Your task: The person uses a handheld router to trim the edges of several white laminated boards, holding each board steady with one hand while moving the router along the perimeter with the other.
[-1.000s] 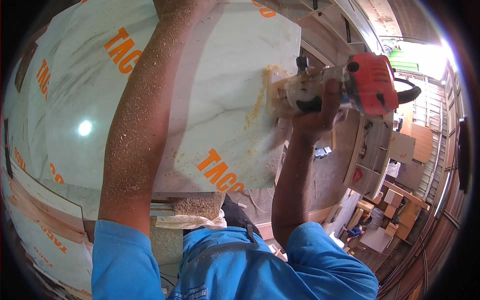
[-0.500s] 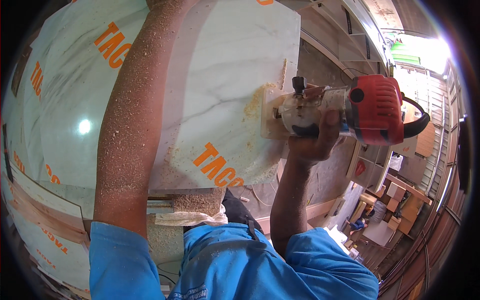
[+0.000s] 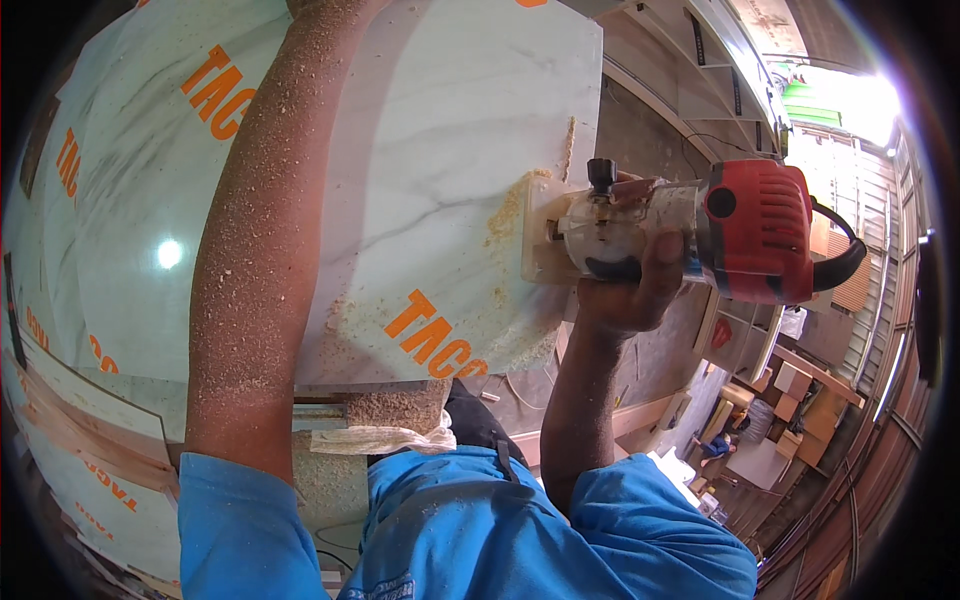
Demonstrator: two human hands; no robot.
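Note:
A red trim router (image 3: pixel 758 235) lies on its side at the right edge of a white marble-patterned board (image 3: pixel 440 120). My right hand (image 3: pixel 635 295) is wrapped round the router's clear base housing from below. The router's flat base plate (image 3: pixel 545 230) rests against the board near its edge. Wood shavings (image 3: pixel 510 210) are heaped on the board beside that plate. My left arm, dusted with chips, reaches across the board to the top rim of the view. Only a part of my left hand (image 3: pixel 335 8) shows there; its fingers are out of sight.
More marble-patterned boards (image 3: pixel 120 500) are stacked at the lower left. A pale cloth strip (image 3: pixel 385 438) hangs below the board's near edge, by sawdust. White shelving (image 3: pixel 720 85) stands at the far right. Boxes and wood offcuts (image 3: pixel 790 400) lie on the floor at right.
The router's motor end has shifted slightly right and down, with my right hand still round it. The left forearm and board have barely moved.

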